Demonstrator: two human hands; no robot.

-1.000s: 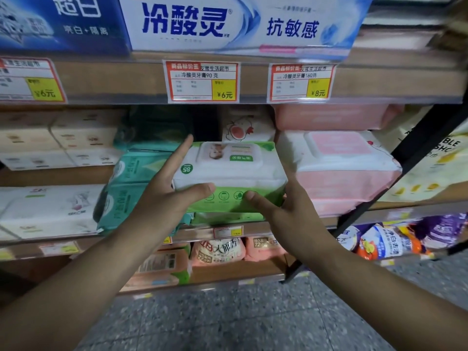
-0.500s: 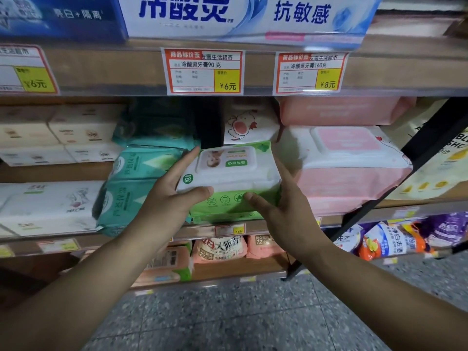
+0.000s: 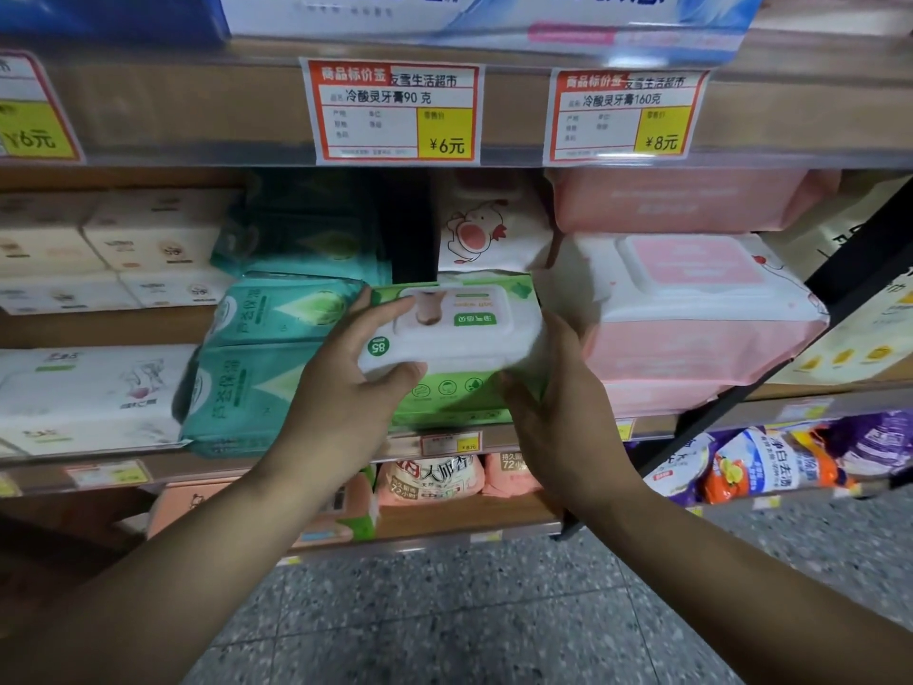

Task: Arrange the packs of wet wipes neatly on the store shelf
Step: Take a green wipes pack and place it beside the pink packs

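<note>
A green and white pack of wet wipes with a white flip lid lies flat in the middle of the shelf, on top of another green pack. My left hand grips its left end, fingers over the lid and thumb under its front edge. My right hand holds its right end, thumb on the front. Teal packs are stacked directly to its left, pink packs directly to its right. A white pack with a chick drawing stands behind it.
White tissue packs fill the shelf's left part. The upper shelf edge with price tags hangs close above. A black diagonal frame bar crosses at the right. Pink packs sit on the lower shelf; colourful bags lie lower right.
The green and white pack has been pushed further back onto the shelf between the teal and pink stacks. My left fingers have curled over its lid. The view has moved closer.
</note>
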